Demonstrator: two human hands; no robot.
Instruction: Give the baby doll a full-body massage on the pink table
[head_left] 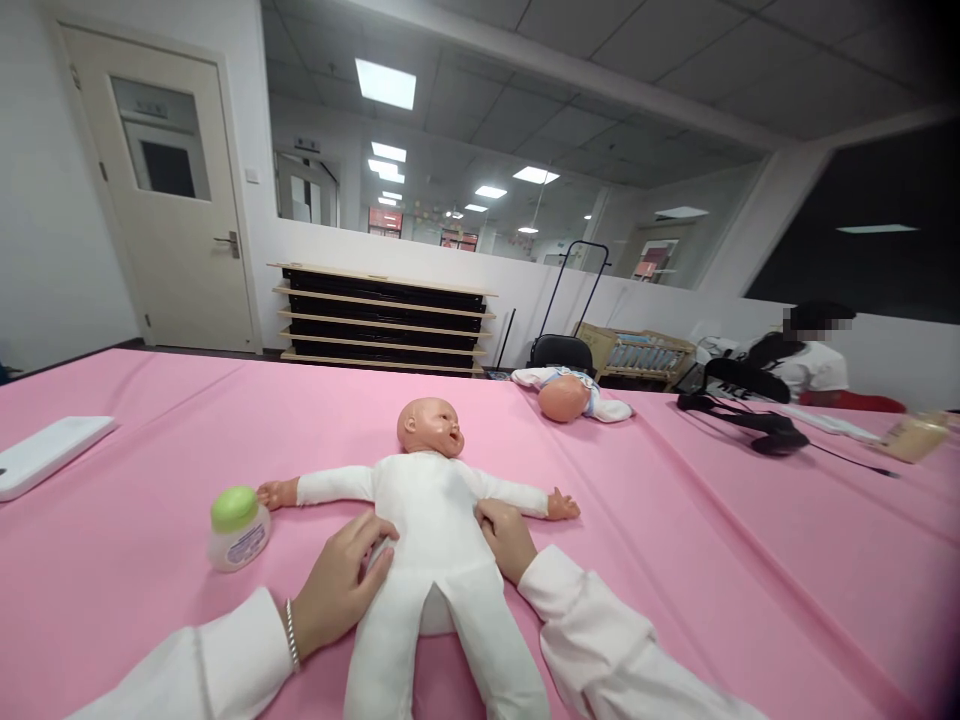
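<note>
A baby doll (442, 510) with a white cloth body lies on its back, arms spread and head turned to the right. My left hand (341, 570), with a beaded bracelet at the wrist, holds the left side of its waist, thumb and fingers curved against the cloth. Against the opposite side of the torso, my right hand (510, 538) has its fingers curled on the cloth, tips partly hidden. Near the doll's hand at the left stands a small jar (238, 535) with a green lid.
Pink cloth covers the table (187, 420). A second doll (566, 395) lies at the far edge. On the left is a white flat device (52, 455); on the right are a black headset-like strap (750, 425) and a yellowish bottle (915, 437). A person (810, 355) sits beyond.
</note>
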